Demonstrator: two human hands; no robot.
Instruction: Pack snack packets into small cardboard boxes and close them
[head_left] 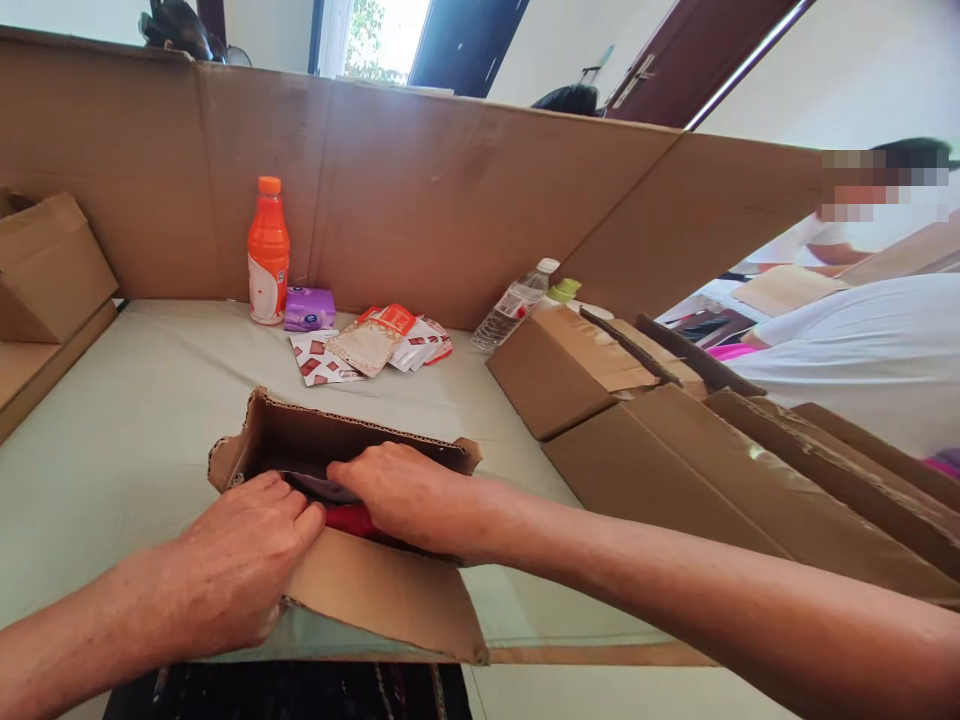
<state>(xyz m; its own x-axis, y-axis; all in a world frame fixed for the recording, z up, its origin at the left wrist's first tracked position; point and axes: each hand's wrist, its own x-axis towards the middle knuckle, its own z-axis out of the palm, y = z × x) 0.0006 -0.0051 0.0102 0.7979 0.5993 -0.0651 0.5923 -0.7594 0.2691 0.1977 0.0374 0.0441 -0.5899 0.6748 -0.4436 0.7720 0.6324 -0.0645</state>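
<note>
An open cardboard box (390, 580) sits at the table's near edge, its front flap folded down toward me. Inside it is a soft, thin item (349, 519), red on one side with a dark grey part along its top; its kind I cannot make out. My left hand (251, 550) is closed at the box's left front, fingertips pinching near the dark edge of that item. My right hand (405, 495) reaches into the box from the right, fingers curled on the same item. The fingertips of both hands are partly hidden.
Behind the box are an orange bottle (268, 255), a purple pack (310, 309) and several red-and-white packets (371, 342). A clear bottle (514, 308) leans near cardboard boxes (675, 460) at right. Another box (49, 265) stands left. A cardboard wall (450, 190) closes the back; a person (862, 350) is beyond.
</note>
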